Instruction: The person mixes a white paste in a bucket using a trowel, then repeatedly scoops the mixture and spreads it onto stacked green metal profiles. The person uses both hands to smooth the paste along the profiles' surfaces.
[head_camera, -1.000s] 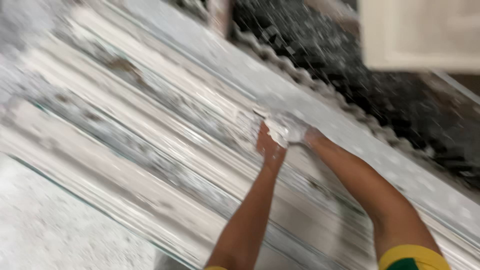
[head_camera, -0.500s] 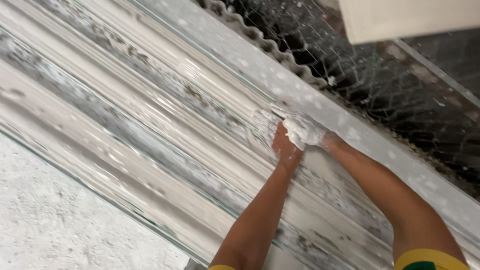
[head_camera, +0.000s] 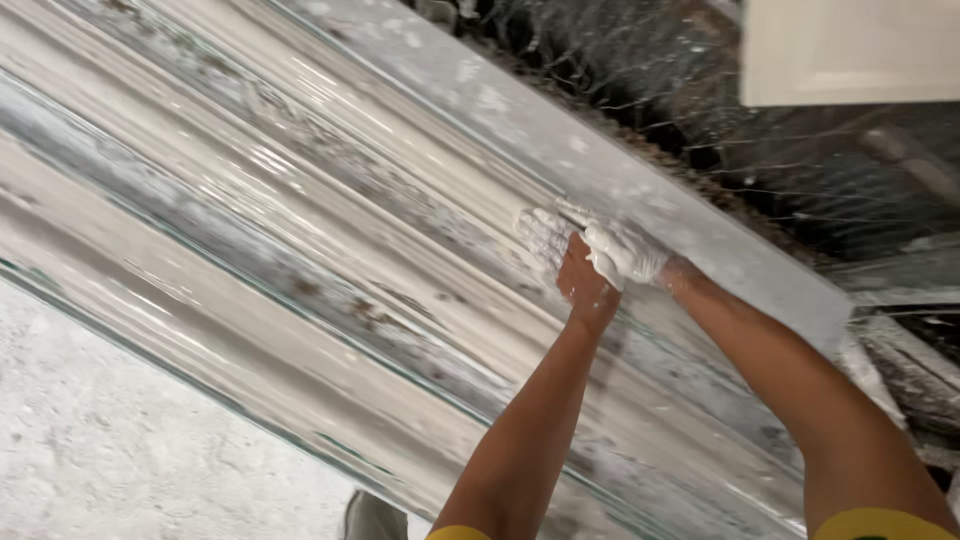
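Both plaster-white hands press together on the long ribbed moulding (head_camera: 330, 260). Left hand (head_camera: 565, 262) lies flat; right hand (head_camera: 622, 250) overlaps it, wire mesh (head_camera: 800, 170) beyond.

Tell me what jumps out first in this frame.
Two plaster-white hands, the left hand and right hand, pressed side by side at centre right on a long ribbed moulding that runs diagonally across the frame. Behind it, top right, wire mesh over dark rubble; a speckled floor lies bottom left.

Bare forearms, yellow sleeve cuffs, white plaster coating left hand (head_camera: 565, 262) and right hand (head_camera: 622, 250).
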